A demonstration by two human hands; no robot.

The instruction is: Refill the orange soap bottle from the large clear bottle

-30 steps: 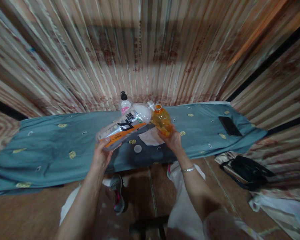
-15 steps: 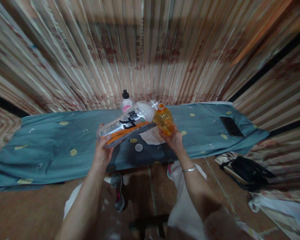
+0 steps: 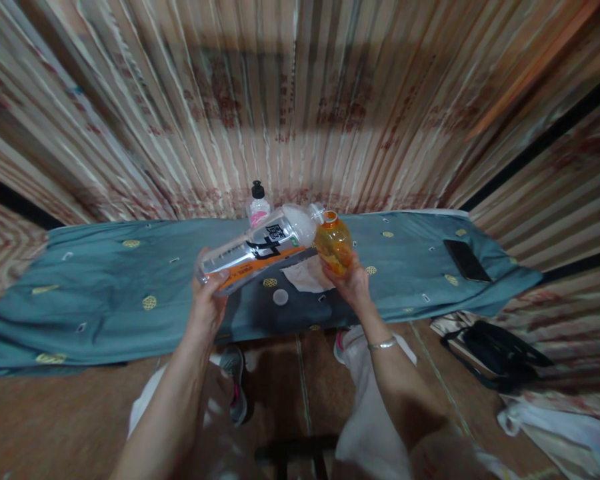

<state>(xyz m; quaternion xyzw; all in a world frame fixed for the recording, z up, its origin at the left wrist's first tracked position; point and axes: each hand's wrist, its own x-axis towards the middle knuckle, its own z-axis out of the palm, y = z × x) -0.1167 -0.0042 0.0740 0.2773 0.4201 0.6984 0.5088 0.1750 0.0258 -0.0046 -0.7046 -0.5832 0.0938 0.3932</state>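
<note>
Orange liquid sat low in the small orange bottle (image 3: 334, 244), which the right hand (image 3: 353, 283) clasped from below, its open neck upward. In the head view, the left hand (image 3: 207, 307) gripped the base of the large clear bottle (image 3: 263, 248), tipped nearly flat so its mouth met the orange bottle's neck.

Compared with a second earlier, both bottles had risen slightly and drifted a little to the right, and the large bottle's base end had lifted, so its tilt grew flatter; the mouths stayed touching. That suggested pouring between the two was under way, though no stream could be made out.

Both bottles hung above the teal cloth on the tabletop (image 3: 130, 287), well forward of the person's body, between the two hands. Just behind them stood a black-capped bottle (image 3: 259, 205). Beneath lay a white tissue (image 3: 303, 275) and a round white cap (image 3: 280, 297). A dark phone (image 3: 466, 260) rested far right.
</note>
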